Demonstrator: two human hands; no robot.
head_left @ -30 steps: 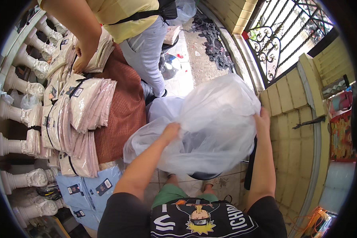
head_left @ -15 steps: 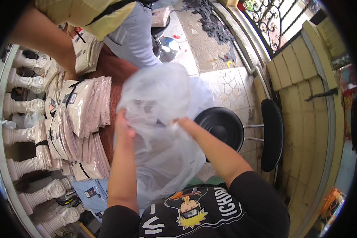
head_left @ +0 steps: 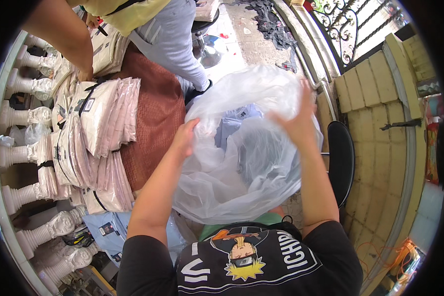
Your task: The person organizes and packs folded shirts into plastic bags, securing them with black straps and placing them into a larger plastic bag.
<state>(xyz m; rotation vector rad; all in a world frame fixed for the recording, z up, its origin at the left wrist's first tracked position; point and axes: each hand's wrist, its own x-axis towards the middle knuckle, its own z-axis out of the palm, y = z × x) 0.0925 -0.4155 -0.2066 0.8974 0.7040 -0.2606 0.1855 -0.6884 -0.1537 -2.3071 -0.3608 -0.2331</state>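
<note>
A large, clear plastic bag (head_left: pixel 217 202) stands before me with its mouth spread wide. Light-blue folded garments (head_left: pixel 229 126) show inside it. My left hand (head_left: pixel 184 139) is closed on the left side of the bag's rim, thumb pointing up. At the right side of the mouth my right hand (head_left: pixel 297 121) is blurred, with thumb and fingers wide apart against the plastic. On the left, stacks of packed cream garments (head_left: pixel 106 116) tied with dark bands lie on a brown cloth (head_left: pixel 153 118).
Another person (head_left: pixel 167 39) in grey trousers bends over the stacks at the upper left. Blue packed garments (head_left: pixel 116 232) lie near my left elbow. White balusters (head_left: pixel 22 155) line the left side. A black chair back (head_left: pixel 339 163) stands by the tiled wall (head_left: pixel 375 148) at right.
The bag, bunched before, now has its mouth opened wide, showing the blue garments. My hands have moved apart; the right went right and up, spreading its fingers. The round black seat is now covered.
</note>
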